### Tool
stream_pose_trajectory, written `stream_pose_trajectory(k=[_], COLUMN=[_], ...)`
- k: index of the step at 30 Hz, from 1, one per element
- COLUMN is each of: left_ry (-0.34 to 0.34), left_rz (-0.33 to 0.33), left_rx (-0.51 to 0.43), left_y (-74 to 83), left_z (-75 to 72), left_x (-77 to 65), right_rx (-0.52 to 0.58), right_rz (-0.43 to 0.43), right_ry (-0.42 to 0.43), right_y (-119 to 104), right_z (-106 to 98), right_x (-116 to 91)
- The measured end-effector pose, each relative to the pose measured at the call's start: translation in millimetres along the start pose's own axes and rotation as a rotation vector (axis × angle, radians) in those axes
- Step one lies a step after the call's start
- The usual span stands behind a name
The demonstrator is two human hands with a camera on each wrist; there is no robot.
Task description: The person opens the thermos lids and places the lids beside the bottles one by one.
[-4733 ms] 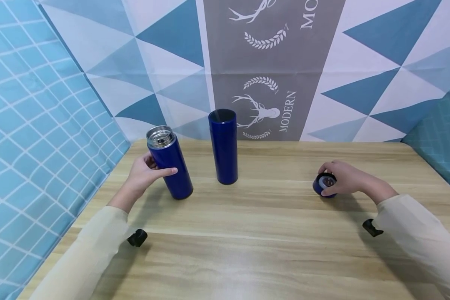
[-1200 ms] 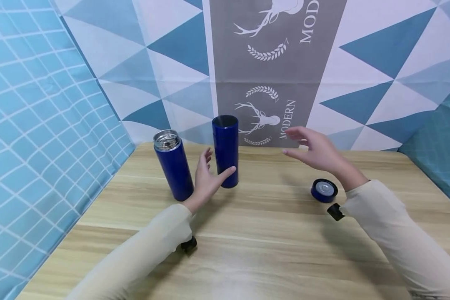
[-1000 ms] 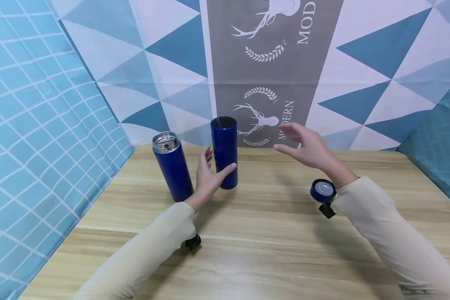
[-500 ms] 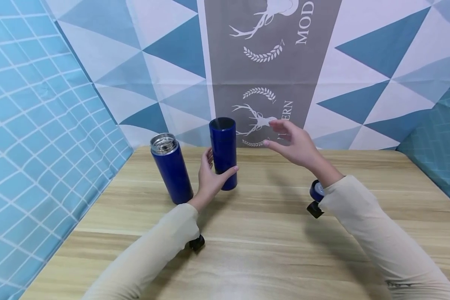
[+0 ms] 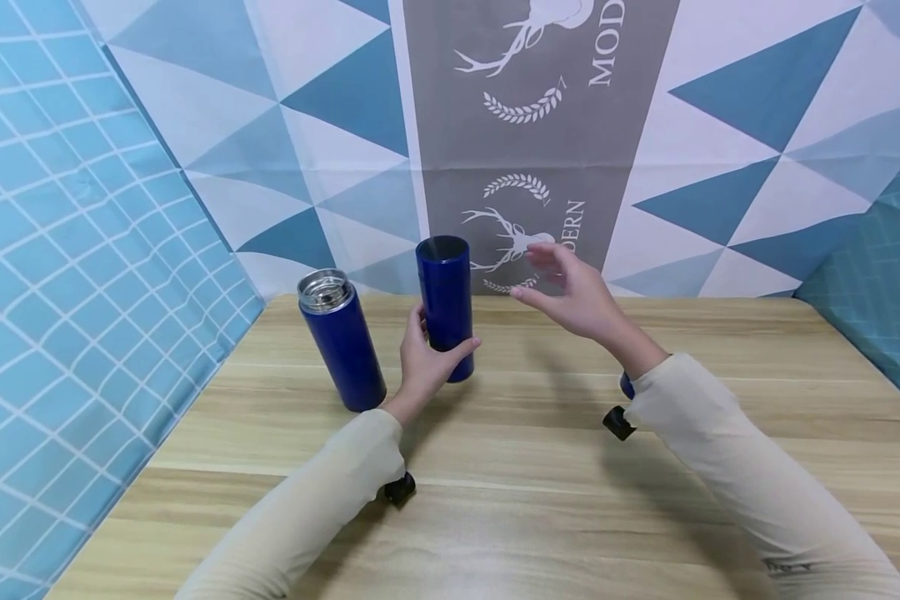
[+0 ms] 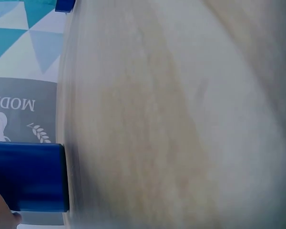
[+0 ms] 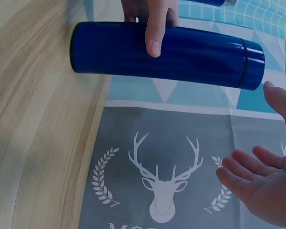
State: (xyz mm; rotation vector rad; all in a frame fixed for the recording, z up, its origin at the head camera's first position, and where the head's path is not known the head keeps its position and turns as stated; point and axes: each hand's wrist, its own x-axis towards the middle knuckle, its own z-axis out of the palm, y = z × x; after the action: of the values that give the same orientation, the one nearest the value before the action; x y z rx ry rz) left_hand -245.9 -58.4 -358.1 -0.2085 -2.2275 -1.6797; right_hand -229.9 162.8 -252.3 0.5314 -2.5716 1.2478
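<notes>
In the head view, my left hand is wrapped low round an upright blue thermos flask, thumb across its front. The right wrist view shows that thumb lying on the flask, and a seam near the flask's top end. My right hand is held to the right of the flask's upper part, fingers spread and apart from it; in its own wrist view the right hand holds nothing. Left of the left hand stands a second blue flask with a bare steel mouth.
A small blue lid on the table is mostly hidden behind my right sleeve. The wooden table ends at a patterned cloth backdrop, with blue checked cloth along the left side.
My left hand has left the steel-mouthed flask and closed round the other flask. The right hand has let go of the lid, risen and moved left toward that flask's top.
</notes>
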Motion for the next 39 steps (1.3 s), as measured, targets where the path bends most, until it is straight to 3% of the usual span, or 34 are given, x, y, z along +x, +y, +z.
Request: stream_pose_trajectory(k=[10, 18, 22, 31, 39], left_ry=[0.047, 0.051, 0.043, -0.078, -0.168], left_rz=[0.000, -0.054, -0.050, 0.041, 0.040], left_rx=[-0.028, -0.012, -0.011, -0.027, 0.040], left_y=[1.7, 6.8, 8.8, 24.5, 37.5], left_z=[3.3, -3.7, -4.4, -0.1, 3.9], left_x=[0.4, -0.2, -2.7, -10.4, -23.1], right_rx=[0.013, -0.038, -0.044, 0.146, 0.310], right_rz=[-0.040, -0.046, -0.064, -0.099, -0.008], right_ry=[-0.041, -0.182, -0.225, -0.228, -0.190], right_y=[-13.2, -20.3, -21.3, -23.7, -30.8], right_z=[6.3, 11.5, 11.3, 5.7, -1.7], right_x=[3.6, 9.7, 8.5, 8.1, 3.3])
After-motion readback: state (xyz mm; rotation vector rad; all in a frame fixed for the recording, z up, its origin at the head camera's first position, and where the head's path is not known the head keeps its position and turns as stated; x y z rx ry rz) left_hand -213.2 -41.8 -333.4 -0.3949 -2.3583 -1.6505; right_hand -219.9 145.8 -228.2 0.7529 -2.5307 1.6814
